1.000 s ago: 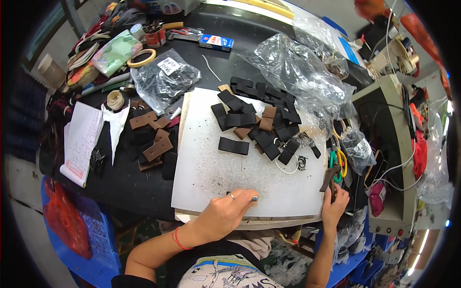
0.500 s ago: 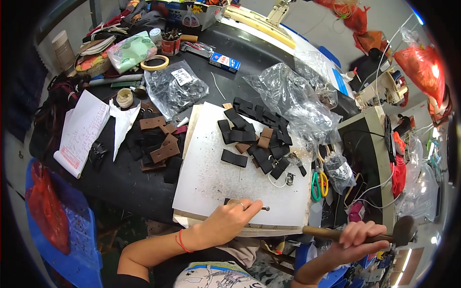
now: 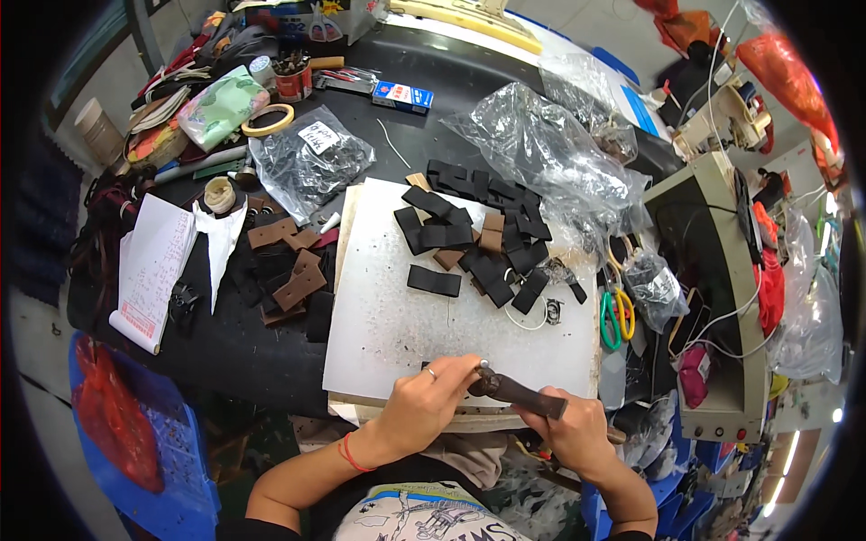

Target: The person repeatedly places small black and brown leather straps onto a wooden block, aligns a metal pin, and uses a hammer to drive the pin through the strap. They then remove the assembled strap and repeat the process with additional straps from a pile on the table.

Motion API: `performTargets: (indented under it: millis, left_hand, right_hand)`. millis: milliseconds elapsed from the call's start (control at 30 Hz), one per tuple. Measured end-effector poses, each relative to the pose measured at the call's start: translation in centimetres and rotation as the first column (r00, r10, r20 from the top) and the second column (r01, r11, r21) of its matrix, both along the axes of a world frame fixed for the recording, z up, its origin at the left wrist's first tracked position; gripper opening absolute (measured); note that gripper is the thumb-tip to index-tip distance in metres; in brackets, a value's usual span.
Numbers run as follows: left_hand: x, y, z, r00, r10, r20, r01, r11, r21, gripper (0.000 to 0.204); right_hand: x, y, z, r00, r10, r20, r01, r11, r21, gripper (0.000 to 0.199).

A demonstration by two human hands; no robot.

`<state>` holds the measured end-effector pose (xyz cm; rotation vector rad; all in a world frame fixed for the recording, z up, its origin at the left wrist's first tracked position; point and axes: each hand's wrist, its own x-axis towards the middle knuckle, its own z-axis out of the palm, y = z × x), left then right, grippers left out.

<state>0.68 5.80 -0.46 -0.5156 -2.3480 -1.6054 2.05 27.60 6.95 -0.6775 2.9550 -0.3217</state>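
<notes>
My left hand (image 3: 424, 406) rests on the front edge of a white cutting board (image 3: 388, 325) and pinches a small metal punch (image 3: 482, 366) upright on a black strip that the fingers mostly hide. My right hand (image 3: 577, 435) grips the handle of a dark hammer (image 3: 514, 392), whose head sits right at the top of the punch. One black leather strip (image 3: 434, 281) lies alone mid-board. A heap of black and brown strips (image 3: 478, 234) covers the board's far part.
Brown and black leather pieces (image 3: 289, 284) lie left of the board beside a notepad (image 3: 149, 270). Clear plastic bags (image 3: 550, 149) and a bag of black parts (image 3: 307, 162) sit behind. Green and yellow scissors (image 3: 616, 311) lie at the board's right edge, next to a grey machine (image 3: 713, 298).
My right hand picked up the hammer from the right side, raised it, and brought its head down onto the punch. My left hand stayed on the board's front edge.
</notes>
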Motion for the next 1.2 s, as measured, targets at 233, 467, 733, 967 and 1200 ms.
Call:
performTargets:
  millis: [233,467,733,967,1200]
  left_hand:
    - [-0.4,-1.1,-0.3,0.981,0.194,-0.027,-0.185,0.960,0.209,0.017]
    - [0.2,-3.5,1.8,0.910,-0.177,0.375,-0.010,0.894,0.447,0.025]
    - [-0.2,-4.0,0.2,0.928,-0.125,0.351,0.000,0.942,0.336,0.016]
    - [0.2,-3.9,0.2,0.998,-0.058,0.002,0.058,0.995,-0.079,0.022]
    - [0.3,-3.5,0.7,0.988,-0.112,-0.107,0.086,0.971,-0.222,0.044]
  right_hand:
    - [-0.1,-1.0,1.5,0.998,0.070,0.002,-0.069,0.992,0.104,0.032]
    - [-0.2,-1.3,1.4,0.997,0.056,-0.047,-0.051,0.993,0.104,0.033]
    - [-0.2,-1.4,1.8,0.998,0.062,-0.025,-0.058,0.991,0.117,0.034]
    - [-0.5,-0.9,1.4,0.998,0.052,-0.018,-0.051,0.998,0.047,0.036]
    - [-1.5,1.9,4.2,0.997,-0.023,0.076,0.079,0.304,-0.949,0.027]
